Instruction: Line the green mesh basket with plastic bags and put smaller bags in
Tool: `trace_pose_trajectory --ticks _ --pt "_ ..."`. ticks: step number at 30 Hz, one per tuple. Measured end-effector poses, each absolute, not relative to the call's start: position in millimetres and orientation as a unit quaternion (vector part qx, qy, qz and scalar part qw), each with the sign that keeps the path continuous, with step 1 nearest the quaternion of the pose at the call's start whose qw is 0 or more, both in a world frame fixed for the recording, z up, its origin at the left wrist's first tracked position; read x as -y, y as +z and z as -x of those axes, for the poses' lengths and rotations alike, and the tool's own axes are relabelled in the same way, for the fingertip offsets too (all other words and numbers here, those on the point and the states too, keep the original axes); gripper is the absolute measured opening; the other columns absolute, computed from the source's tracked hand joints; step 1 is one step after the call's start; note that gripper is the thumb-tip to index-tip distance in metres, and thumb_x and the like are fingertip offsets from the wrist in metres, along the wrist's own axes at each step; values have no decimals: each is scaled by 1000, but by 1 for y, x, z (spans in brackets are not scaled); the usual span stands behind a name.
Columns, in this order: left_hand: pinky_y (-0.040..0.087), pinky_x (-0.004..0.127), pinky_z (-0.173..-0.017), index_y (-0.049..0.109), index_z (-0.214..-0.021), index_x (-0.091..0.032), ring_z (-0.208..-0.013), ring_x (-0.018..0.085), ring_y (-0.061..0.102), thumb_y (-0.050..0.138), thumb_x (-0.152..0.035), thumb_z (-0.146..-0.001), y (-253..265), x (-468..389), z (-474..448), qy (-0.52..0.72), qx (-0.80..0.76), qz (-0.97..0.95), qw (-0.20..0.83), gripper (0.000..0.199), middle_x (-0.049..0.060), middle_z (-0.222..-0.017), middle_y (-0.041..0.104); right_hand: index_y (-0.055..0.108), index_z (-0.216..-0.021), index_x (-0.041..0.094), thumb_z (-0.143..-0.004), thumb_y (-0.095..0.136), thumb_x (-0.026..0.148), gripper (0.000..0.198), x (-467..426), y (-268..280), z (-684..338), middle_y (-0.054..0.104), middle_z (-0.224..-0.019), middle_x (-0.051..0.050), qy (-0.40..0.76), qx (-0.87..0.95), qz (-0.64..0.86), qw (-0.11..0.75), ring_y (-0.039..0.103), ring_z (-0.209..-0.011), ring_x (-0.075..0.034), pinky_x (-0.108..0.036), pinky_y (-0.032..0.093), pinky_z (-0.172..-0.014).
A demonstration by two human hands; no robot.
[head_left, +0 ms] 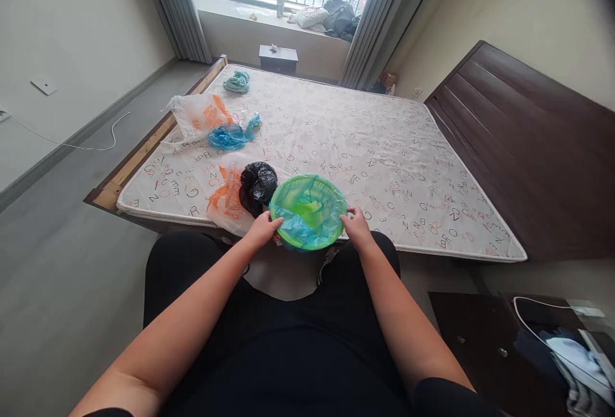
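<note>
A round green plastic basket (289, 242) is held between my two hands, in front of my knees at the mattress edge. A thin blue plastic bag (294, 225) lines it and lies over its rim. My left hand (263, 227) pinches the rim and bag on the left side. On the right side, my right hand (356, 225) closes on the rim in the same way. Just left of the basket, a crumpled black plastic bag (259, 181) rests on a white bag with orange print (221, 202).
The lettered mattress (384, 167) lies on a wooden bed frame with a dark headboard (523, 141). Farther left on it are another orange-printed bag (196, 116), a blue bag (228, 137) and a coiled teal cloth (237, 82). A dark nightstand (461, 321) stands at lower right.
</note>
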State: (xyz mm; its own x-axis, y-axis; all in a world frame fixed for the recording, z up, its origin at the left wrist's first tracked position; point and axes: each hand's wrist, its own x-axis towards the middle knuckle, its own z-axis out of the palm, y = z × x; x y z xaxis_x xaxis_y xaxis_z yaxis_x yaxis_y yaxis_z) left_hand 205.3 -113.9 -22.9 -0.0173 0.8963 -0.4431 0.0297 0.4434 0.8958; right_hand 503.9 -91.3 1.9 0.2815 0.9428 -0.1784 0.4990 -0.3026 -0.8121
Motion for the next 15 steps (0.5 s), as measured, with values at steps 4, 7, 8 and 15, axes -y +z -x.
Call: trace_pose_trajectory --ticks 4,7,8,15 --pt "53 28 -46 60 -99 -15 -57 18 66 86 -41 -75 -19 133 -219 365 -591 -384 608 43 6 -79 68 60 -114 19 -89 49 35 31 97 26 -487 62 -124 -15 191 631 664 352 56 -120 -29 -44 41 -109" --pt "54 27 -45 59 -103 -15 -60 19 67 86 -48 -74 -18 142 -226 371 -576 -377 623 52 6 -83 67 66 -116 19 -99 41 38 36 99 28 -450 67 -125 -14 279 682 604 302 58 -122 -28 -41 41 -111" --pt "55 27 -45 58 -104 -16 -59 18 67 85 -51 -75 -18 145 -227 371 -570 -371 632 53 5 -83 67 66 -122 18 -100 39 38 40 100 23 -436 65 -132 -14 313 679 605 275 55 -129 -28 -41 39 -114" --pt "53 26 -43 56 -92 -18 -53 15 62 80 -47 -81 -23 151 -228 386 -572 -360 628 40 0 -72 62 75 -101 19 -102 40 43 43 107 -12 -389 75 -118 -12 515 717 467 -44 66 -114 -30 -38 47 -102"
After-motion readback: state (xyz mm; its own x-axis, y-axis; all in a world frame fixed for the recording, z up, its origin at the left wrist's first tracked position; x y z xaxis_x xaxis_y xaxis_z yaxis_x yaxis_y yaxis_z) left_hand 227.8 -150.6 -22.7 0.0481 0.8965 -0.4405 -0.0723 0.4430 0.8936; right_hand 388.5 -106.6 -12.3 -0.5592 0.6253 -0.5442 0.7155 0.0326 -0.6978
